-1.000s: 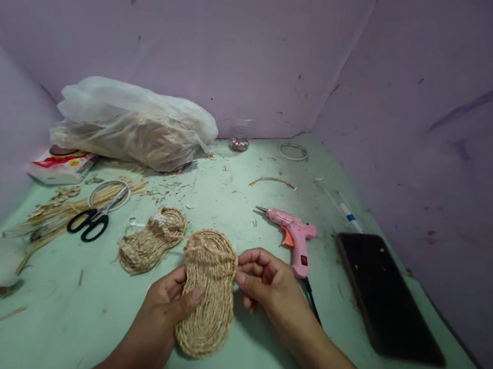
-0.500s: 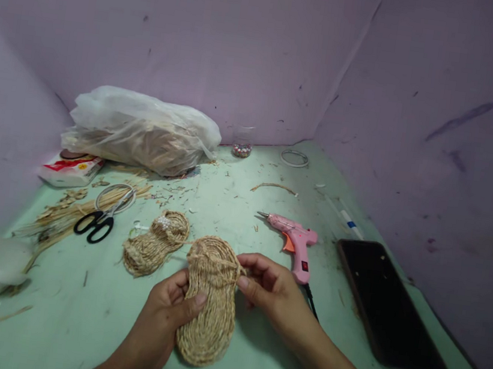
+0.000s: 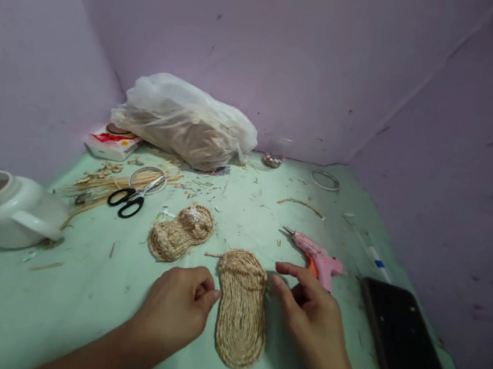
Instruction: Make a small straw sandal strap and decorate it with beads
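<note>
A large woven straw sole (image 3: 242,317) lies flat on the green table (image 3: 119,325), a short strand sticking out at its upper left. Close to its left edge is my left hand (image 3: 180,303), its fingers curled in and thumb pressed to them, with nothing plainly seen in them. To the sole's right my right hand (image 3: 313,314) has thumb and forefinger apart and holds nothing. A smaller woven sole (image 3: 180,233) with white beads rests behind my left hand. The pink glue gun (image 3: 318,257) lies just beyond my right hand, which partly hides it.
Black-handled scissors (image 3: 133,198) lie by straw strips (image 3: 101,186) at the left. A white pitcher (image 3: 20,212) stands far left, a plastic bag (image 3: 186,122) and a bead jar (image 3: 273,159) at the back. A black phone (image 3: 410,351) is at right.
Both hands have let go of the large sole, which now lies on the table. The view has turned left, showing more of the pitcher.
</note>
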Action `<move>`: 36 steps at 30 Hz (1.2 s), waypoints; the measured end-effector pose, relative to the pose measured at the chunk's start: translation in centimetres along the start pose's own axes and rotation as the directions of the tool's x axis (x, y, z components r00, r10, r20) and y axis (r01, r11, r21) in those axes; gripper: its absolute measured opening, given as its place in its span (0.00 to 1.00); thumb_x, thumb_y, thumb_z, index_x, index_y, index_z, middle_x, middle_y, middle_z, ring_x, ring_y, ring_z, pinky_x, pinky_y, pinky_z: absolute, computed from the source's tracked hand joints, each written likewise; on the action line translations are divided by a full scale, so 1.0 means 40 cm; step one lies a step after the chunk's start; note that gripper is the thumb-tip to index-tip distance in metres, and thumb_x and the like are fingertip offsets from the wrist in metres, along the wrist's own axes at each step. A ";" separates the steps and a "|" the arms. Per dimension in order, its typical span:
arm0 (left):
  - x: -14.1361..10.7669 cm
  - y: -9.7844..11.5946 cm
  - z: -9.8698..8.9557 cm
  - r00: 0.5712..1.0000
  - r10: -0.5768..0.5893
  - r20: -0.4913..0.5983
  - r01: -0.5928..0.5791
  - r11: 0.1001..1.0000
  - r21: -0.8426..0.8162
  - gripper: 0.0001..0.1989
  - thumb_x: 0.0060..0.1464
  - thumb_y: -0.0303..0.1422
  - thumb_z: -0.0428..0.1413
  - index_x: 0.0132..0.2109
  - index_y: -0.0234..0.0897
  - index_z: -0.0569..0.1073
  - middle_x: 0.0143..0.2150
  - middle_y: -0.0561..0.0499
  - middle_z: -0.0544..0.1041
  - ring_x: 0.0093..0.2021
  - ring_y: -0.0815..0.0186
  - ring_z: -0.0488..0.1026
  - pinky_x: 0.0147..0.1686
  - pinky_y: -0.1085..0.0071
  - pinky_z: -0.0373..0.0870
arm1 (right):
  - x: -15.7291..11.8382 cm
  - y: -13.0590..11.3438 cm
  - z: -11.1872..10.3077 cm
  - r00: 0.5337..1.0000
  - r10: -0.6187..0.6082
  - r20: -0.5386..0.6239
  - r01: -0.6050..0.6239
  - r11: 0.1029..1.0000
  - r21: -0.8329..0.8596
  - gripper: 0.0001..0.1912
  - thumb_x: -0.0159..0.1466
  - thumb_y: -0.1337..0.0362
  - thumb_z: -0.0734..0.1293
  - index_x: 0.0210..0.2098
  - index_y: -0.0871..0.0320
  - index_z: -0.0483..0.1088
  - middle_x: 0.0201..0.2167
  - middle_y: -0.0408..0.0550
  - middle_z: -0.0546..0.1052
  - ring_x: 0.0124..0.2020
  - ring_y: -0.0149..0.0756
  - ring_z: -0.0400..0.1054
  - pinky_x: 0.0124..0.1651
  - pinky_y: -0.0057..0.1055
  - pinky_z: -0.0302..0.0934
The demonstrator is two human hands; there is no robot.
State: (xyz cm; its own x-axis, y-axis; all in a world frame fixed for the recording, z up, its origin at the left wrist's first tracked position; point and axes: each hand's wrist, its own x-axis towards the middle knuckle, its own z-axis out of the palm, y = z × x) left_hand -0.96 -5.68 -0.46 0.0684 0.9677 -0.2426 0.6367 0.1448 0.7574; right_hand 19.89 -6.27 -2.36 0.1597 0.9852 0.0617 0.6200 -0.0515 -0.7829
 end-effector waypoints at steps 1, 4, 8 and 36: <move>0.006 -0.004 0.002 0.999 0.005 -0.048 -0.008 0.998 -0.056 0.04 0.45 0.32 0.55 0.26 0.39 0.73 0.19 0.54 0.69 0.20 0.68 0.62 0.22 0.74 0.52 | 0.001 -0.010 -0.008 0.998 -0.057 0.000 0.057 0.998 -0.024 0.13 0.59 0.57 0.64 0.41 0.57 0.71 0.32 0.50 0.75 0.19 0.31 0.61 0.24 0.33 0.59; 0.029 -0.011 0.007 0.985 -0.004 -0.173 -0.037 0.971 -0.236 0.08 0.44 0.28 0.55 0.34 0.38 0.74 0.20 0.55 0.69 0.19 0.68 0.62 0.23 0.73 0.55 | 0.013 -0.050 -0.017 0.952 -0.298 0.070 0.302 0.952 -0.059 0.13 0.59 0.60 0.65 0.44 0.54 0.69 0.39 0.51 0.74 0.30 0.38 0.67 0.33 0.36 0.64; 0.053 -0.020 0.015 0.986 0.049 -0.159 -0.101 0.935 -0.340 0.10 0.45 0.25 0.52 0.36 0.38 0.74 0.16 0.58 0.65 0.18 0.67 0.61 0.24 0.73 0.56 | 0.037 -0.078 0.018 0.856 -0.468 0.218 0.485 0.874 -0.025 0.15 0.58 0.66 0.65 0.46 0.51 0.68 0.48 0.52 0.69 0.51 0.45 0.62 0.51 0.43 0.59; 0.072 -0.025 0.068 0.999 0.033 0.009 -0.024 0.852 -0.522 0.07 0.45 0.28 0.51 0.29 0.38 0.75 0.21 0.57 0.69 0.16 0.73 0.60 0.18 0.75 0.58 | 0.046 -0.074 0.078 0.950 0.132 0.283 -0.255 0.852 0.457 0.14 0.49 0.69 0.66 0.36 0.58 0.70 0.29 0.44 0.76 0.31 0.35 0.69 0.34 0.29 0.63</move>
State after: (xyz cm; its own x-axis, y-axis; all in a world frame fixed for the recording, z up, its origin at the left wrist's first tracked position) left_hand 0.69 -3.58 -3.57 0.0968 0.9700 -0.2229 0.1400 0.2084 0.9680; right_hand 15.95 -3.78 -1.86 0.0166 0.9754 -0.2198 0.1364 -0.2200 -0.9659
